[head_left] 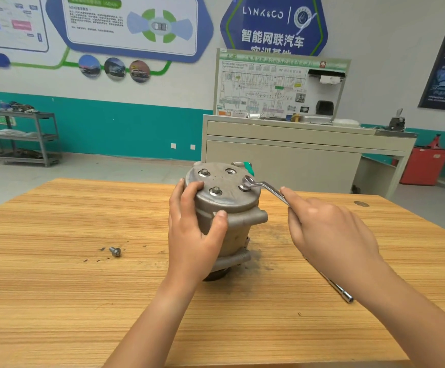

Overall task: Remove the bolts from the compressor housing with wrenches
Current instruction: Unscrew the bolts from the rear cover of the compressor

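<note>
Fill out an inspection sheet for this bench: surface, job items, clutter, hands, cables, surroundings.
Surface: wooden table, dark smudges beside the housing.
Job's things: compressor housing stands upright; top bolts are in place; the wrench ring sits on a third bolt; one bolt hole is empty; a loose bolt lies on the table.
Clutter: long metal bar tool lies under the right arm.
Hands: left hand grips the housing's side; right hand holds the wrench handle.
Cables: nothing seen.
Surroundings: cabinet with wiring-diagram board, metal cart, wall posters.
</note>
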A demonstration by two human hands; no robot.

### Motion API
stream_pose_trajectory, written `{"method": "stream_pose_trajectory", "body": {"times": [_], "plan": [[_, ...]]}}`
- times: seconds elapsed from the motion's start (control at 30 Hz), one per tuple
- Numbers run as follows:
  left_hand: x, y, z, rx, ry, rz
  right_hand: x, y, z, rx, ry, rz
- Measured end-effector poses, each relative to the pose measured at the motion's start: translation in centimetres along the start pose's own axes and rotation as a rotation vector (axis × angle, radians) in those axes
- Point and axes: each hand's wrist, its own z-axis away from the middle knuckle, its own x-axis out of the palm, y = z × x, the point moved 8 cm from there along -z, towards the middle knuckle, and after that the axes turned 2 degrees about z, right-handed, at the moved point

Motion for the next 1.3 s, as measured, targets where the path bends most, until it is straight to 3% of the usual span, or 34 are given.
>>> {"method": "stream_pose_trajectory", "body": {"times": [0.17,0.33,0.47,0.53,0.6,0.67,0.8,1.0,1.13,1.2,1.3], "plan": [[0.0,0.2,0.1,-0.002,0.012,-0.015,-2.1,-1.8,-1.0,-0.048,-0.166,0.23],[0.6,0.7,0.3,0.006,0.048,-0.055,-3.0,-4.2,-2.5,-0.122,-0.334,0.192],[1.1,0.6,0.1,0.004,0.045,-0.039,-2.8,-3.7,-1.6,-0.09,-0.226,0.28],[1.2,0.4,0.0,0.009,0.038,-0.006,-2.4,-2.4,-0.7,-0.032,-0.058,0.342],[1.2,0.3,-0.2,0.017,0.017,0.03,-2.3,-0.3,-0.6,-0.022,0.199,0.153],[1.2,0.2,-0.4,0.03,-0.007,0.045,-1.0,1.3,-1.3,-0.104,0.325,0.003],[0.9,0.1,-0.6,0.062,0.001,0.043,2.2,2.6,-5.0,-0.183,0.372,-0.048],[0.8,0.4,-0.9,0.095,-0.006,0.043,4.1,-0.9,-12.6,-0.298,0.184,-0.197],[0.9,0.4,-1.2,0.09,-0.037,0.051,1.6,-4.3,-12.9,-0.484,0.46,-0.054],[0.7,0.1,-1.2,0.078,-0.045,0.051,0.4,-3.8,-12.7,-0.428,0.562,-0.028],[0.7,0.1,-0.9,0.072,-0.045,0.038,-1.2,-0.4,-12.6,-0.099,0.571,-0.317]]}}
